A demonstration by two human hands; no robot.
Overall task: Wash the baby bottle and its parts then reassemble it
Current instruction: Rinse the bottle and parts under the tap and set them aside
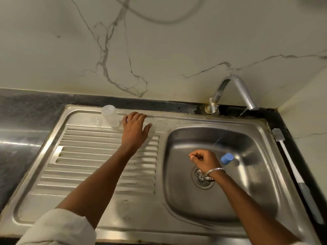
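Clear bottle body (110, 115): stood on end at back of drainboard (99, 156), likely to drain. Blue cap (227, 158): lay in basin (185, 200) near thin stream from tap (231, 91), probably awaiting rinse. Left hand (135, 128): reached forward, palm down, fingers apart and relaxed, just beside bottle body; contact not determinable. Right hand (205, 160): hovered over basin, fingers curled together, gripped nothing visible.
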